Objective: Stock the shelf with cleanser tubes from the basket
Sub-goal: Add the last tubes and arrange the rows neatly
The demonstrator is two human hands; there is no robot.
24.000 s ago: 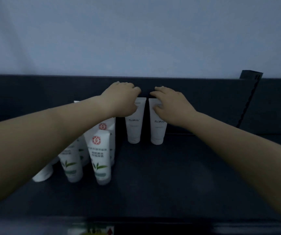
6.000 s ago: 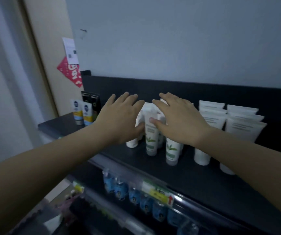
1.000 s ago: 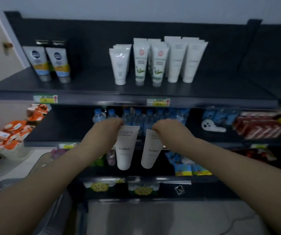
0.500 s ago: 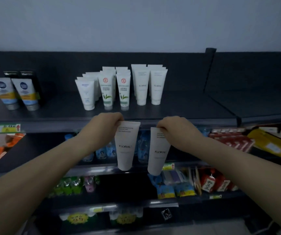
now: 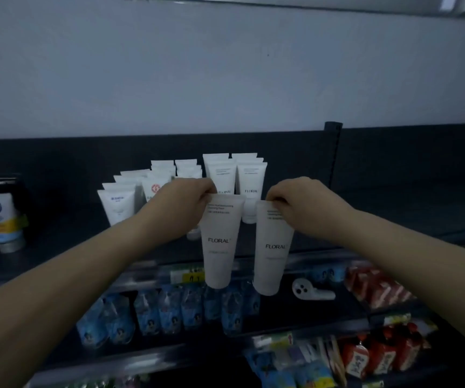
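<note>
Both had just come up: left hand [image 5: 181,208] pinched left tube [image 5: 219,242], right hand [image 5: 307,208] pinched right tube [image 5: 273,247], shelf [image 5: 380,228] just beyond the fingers [image 5: 209,190]. Placing next, probably.

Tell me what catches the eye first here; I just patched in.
At centre, the left hand pinches the left FLORAL tube by its top edge and the right hand pinches the right FLORAL tube, both hanging cap-down before the dark shelf. Behind them stand rows of white tubes.
</note>
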